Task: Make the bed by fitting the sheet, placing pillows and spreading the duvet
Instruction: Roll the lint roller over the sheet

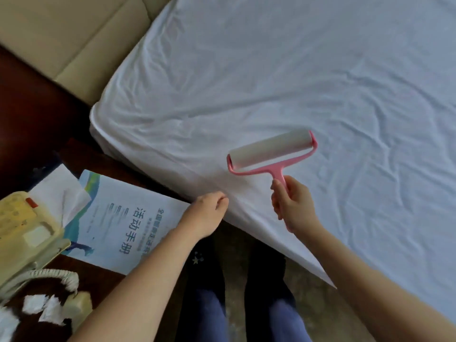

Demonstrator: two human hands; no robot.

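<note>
**Sheet on the mattress, roller hovering at its near edge**

At the far left a phone [22, 225] and a booklet [118, 223] are lying on the dark worktop [98, 282]. Just right of the booklet, the left hand [209, 213] is curling its fingers at the sheet's side edge; whether it is pinching cloth I cannot tell. The sheet [271, 70] is covering the mattress, creased, its near edge running from the corner at upper left down to lower right. It is looking thin, soft and light, likely to bunch and slide, so taking it at the edge or corner and pulling along that long line seems best. The roller [271, 150] is sitting over the sheet, its roll tilting up to the right, its handle pointing back at the person. The right hand [293, 203] is wrapping round that handle
</note>
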